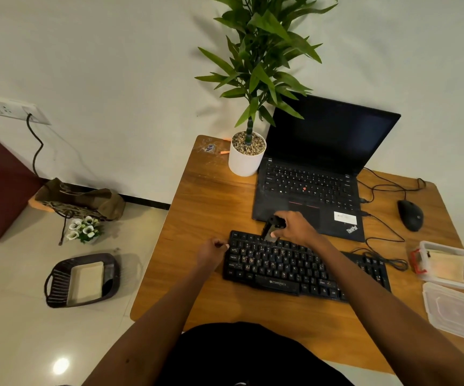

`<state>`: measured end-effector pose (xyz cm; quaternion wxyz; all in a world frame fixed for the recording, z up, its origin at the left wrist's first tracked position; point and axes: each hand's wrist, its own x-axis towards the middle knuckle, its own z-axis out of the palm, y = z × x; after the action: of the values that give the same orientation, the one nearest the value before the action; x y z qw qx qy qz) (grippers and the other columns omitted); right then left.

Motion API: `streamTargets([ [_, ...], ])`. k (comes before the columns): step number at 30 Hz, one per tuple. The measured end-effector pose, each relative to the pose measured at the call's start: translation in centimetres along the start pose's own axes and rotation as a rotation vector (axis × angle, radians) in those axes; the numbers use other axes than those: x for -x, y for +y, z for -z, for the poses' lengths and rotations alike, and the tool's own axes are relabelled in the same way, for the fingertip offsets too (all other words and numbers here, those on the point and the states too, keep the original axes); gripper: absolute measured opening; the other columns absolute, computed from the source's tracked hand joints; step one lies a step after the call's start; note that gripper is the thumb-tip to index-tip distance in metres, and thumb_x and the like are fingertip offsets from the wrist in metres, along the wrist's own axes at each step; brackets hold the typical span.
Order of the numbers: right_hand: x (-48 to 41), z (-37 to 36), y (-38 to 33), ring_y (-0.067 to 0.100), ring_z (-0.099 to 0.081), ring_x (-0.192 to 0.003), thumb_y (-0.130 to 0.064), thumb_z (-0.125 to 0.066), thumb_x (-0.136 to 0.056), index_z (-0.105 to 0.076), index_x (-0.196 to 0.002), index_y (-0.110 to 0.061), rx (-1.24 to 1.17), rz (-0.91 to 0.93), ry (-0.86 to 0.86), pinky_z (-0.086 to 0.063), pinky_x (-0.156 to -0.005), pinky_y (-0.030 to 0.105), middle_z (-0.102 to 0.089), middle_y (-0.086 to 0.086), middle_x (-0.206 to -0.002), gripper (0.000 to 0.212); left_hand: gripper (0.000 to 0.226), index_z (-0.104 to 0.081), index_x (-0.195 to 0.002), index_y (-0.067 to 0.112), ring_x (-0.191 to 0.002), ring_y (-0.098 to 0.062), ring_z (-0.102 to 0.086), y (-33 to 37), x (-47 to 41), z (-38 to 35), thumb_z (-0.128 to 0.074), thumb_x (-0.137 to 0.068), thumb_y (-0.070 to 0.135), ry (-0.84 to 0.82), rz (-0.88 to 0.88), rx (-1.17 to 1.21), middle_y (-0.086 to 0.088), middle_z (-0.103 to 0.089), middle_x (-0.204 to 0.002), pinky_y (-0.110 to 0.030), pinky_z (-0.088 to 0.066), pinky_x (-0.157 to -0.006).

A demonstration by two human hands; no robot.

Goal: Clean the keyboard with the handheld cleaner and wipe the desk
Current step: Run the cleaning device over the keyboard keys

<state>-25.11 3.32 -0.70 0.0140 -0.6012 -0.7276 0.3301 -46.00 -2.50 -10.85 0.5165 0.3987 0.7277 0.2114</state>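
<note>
Cleaning the keyboard (286, 271) is the step in hand. Right hand (292, 227) grips the small black cleaner (272, 228), nozzle down on the top key rows, left of middle. Left hand (211, 253) sits curled against the keyboard's left edge; can't tell if it pinches or just braces. Specks dot the middle rows, so next move calls for slow row-by-row passes. Desk (205, 196) wipe looks not yet done. Nozzle is blurred and partly hidden by fingers.

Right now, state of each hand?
Left hand: curled, holding the left edge of the black corded keyboard.
Right hand: gripping the small black handheld cleaner, nozzle on the top key row.
</note>
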Motion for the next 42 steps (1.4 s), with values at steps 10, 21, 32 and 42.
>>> streamTargets([
  [10, -0.1, -0.2, 0.5, 0.020, -0.060, -0.088, -0.009, -0.073, -0.077, -0.060, -0.110, -0.003, -0.034, -0.015, 0.058, -0.043, -0.073, 0.027, -0.066, 0.013, -0.104, 0.036, 0.023, -0.064, -0.112, 0.010, -0.102, -0.023, -0.059, 0.0, 0.2, -0.1, -0.058, -0.093, 0.021, 0.040, -0.036, -0.023, -0.008, -0.065, -0.112, -0.029, -0.045, -0.078],
  [21, -0.2, 0.0, 0.8, 0.030, -0.059, -0.102, -0.012, -0.074, -0.077, -0.057, -0.119, -0.003, -0.007, -0.031, 0.025, -0.040, -0.076, 0.028, -0.063, 0.017, -0.114, 0.046, 0.026, -0.063, -0.114, 0.007, -0.104, -0.021, -0.058, 0.0, 0.4, -0.1, -0.057, -0.094, 0.022, 0.060, -0.055, -0.060, -0.009, -0.065, -0.114, -0.023, -0.037, -0.073],
  [32, 0.0, 0.2, -1.1, 0.018, -0.054, -0.082, -0.008, -0.075, -0.075, -0.061, -0.099, -0.004, -0.083, 0.090, -0.033, -0.040, -0.067, 0.027, -0.059, 0.003, -0.088, 0.028, 0.025, -0.064, -0.112, 0.007, -0.101, -0.020, -0.057, 0.1, 0.4, -0.1, -0.056, -0.094, 0.022, 0.063, -0.057, -0.073, -0.009, -0.064, -0.114, -0.024, -0.040, -0.076],
  [42, 0.9, 0.7, 0.6, 0.018, -0.056, -0.082, -0.012, -0.075, -0.075, -0.062, -0.101, -0.002, -0.019, 0.063, -0.040, -0.044, -0.073, 0.031, -0.061, 0.005, -0.090, 0.031, 0.027, -0.061, -0.117, 0.009, -0.102, -0.019, -0.055, 0.2, 0.6, -0.2, -0.054, -0.095, 0.023, 0.064, -0.039, -0.056, -0.007, -0.062, -0.119, -0.023, -0.038, -0.073],
])
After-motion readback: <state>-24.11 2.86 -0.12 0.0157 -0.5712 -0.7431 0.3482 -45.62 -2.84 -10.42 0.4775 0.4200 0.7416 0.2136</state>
